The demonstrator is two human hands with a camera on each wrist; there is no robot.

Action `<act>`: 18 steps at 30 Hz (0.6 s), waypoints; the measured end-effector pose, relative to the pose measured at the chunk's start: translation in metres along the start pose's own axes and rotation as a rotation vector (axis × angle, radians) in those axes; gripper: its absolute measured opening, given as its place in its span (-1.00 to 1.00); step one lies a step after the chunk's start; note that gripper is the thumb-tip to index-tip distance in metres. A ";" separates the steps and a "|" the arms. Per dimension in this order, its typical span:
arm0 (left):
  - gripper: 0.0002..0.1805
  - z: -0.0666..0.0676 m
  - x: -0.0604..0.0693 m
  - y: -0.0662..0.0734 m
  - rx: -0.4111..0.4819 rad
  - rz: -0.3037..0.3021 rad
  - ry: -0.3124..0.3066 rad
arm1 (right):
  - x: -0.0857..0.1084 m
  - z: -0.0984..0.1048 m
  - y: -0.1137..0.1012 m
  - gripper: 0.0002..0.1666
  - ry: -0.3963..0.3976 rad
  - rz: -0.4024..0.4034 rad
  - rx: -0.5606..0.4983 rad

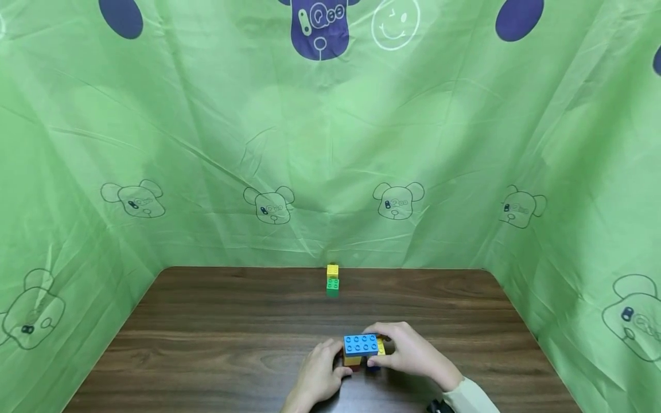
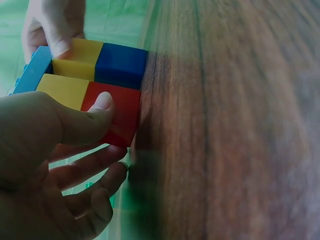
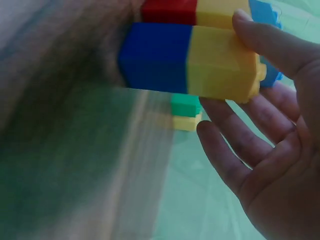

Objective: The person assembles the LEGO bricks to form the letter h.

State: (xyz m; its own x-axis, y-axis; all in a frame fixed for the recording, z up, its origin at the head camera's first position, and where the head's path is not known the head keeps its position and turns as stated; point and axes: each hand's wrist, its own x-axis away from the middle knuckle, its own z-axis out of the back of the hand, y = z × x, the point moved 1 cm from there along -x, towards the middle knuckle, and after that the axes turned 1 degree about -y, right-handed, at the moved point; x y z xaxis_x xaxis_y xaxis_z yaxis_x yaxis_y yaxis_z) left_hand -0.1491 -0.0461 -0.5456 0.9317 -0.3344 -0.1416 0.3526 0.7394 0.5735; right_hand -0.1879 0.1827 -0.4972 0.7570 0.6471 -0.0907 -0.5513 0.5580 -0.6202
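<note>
A light blue studded brick (image 1: 360, 344) bridges the tops of two short columns standing on the table. In the left wrist view, the nearer column has a yellow brick (image 2: 62, 90) over a red brick (image 2: 125, 112). The other column, in the right wrist view, is a yellow brick (image 3: 220, 62) over a dark blue brick (image 3: 152, 57). My left hand (image 1: 317, 373) grips the left column, its thumb on the red brick and fingers at the far side. From the right, my right hand (image 1: 413, 353) holds the right-hand yellow brick between thumb and fingers.
Farther back on the brown wooden table (image 1: 232, 321) stand a green brick (image 1: 333, 287) and a yellow brick (image 1: 333, 271), near the back edge. A green printed cloth (image 1: 330, 149) surrounds the back and sides of the table.
</note>
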 end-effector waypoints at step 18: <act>-0.66 0.000 -0.001 -0.002 -0.001 -0.013 0.004 | 0.014 -0.006 0.024 -0.66 0.066 -0.009 -0.092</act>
State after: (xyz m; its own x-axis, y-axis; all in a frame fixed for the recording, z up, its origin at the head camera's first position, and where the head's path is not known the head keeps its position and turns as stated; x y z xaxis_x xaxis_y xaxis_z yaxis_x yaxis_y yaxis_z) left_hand -0.1507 -0.0477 -0.5466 0.9274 -0.3416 -0.1523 0.3647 0.7355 0.5711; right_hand -0.1880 0.2019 -0.5181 0.7848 0.6051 -0.1339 -0.5120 0.5114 -0.6902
